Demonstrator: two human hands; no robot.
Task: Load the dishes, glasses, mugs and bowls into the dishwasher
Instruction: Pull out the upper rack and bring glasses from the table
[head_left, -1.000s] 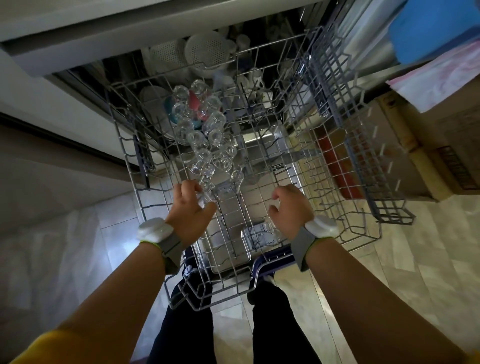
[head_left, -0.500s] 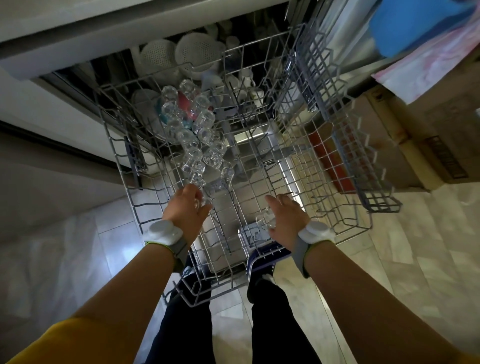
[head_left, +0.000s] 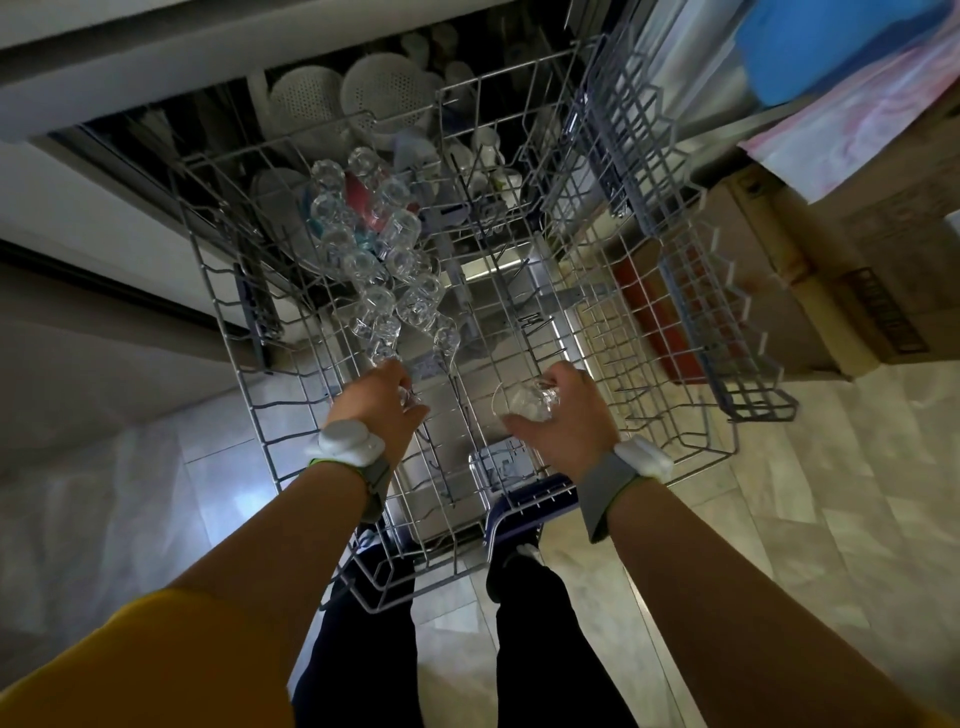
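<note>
Our left hand (head_left: 382, 410) covers most of the small glass (head_left: 408, 397) it grips. White colanders (head_left: 353, 96) sit half hidden in the dark dishwasher interior. The blue object (head_left: 831, 47) is cut off at the frame's edge.

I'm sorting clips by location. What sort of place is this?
Most likely a home kitchen. A person stands at an open dishwasher with its upper wire rack pulled out, rows of clear glasses loaded in it, and a tiled floor underfoot. The right hand holds another glass.
</note>
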